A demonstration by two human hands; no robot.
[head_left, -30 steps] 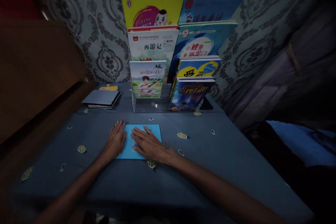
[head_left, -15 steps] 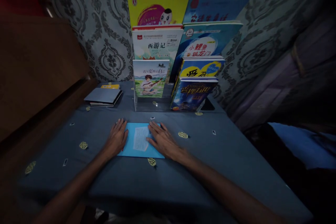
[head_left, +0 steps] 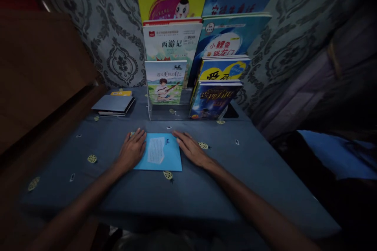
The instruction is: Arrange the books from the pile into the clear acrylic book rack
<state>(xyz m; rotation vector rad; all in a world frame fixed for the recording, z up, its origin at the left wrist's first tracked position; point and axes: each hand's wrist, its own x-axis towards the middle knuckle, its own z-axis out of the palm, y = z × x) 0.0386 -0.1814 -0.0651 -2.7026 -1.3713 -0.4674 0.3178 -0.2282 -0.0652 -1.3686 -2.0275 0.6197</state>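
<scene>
lying flat, the fingers (head_left: 138, 136) of the left hand (head_left: 131, 152) are straight and close together over the left side of the blue book (head_left: 172, 159), pinching nothing that i can see; they hide that edge from me. opposite, the right hand (head_left: 193, 150) has its fingers extended and nearly together, tips by the book's upper right corner, and i cannot tell from my end whether they press on it or only rest alongside. the book lies closed on the counter (head_left: 123, 200) between both hands, with a pale text panel (head_left: 156, 150) whose lines are too small for me to read. both forearms run out at the bottom of my view.

behind it is a clear stand (head_left: 167, 114), its see-through walls hard to trace in this dim light. in it, the guitar-player book (head_left: 165, 86) hides the lower part of the white book (head_left: 172, 43), and the dark blue book (head_left: 214, 100) covers much of what is behind it. a dark flat thing (head_left: 231, 110) shows partly past the stand's right end; i cannot make it out. left of the stand is a grey-covered pile (head_left: 113, 104). far right, blue cloth (head_left: 335, 153) runs off the edge.
</scene>
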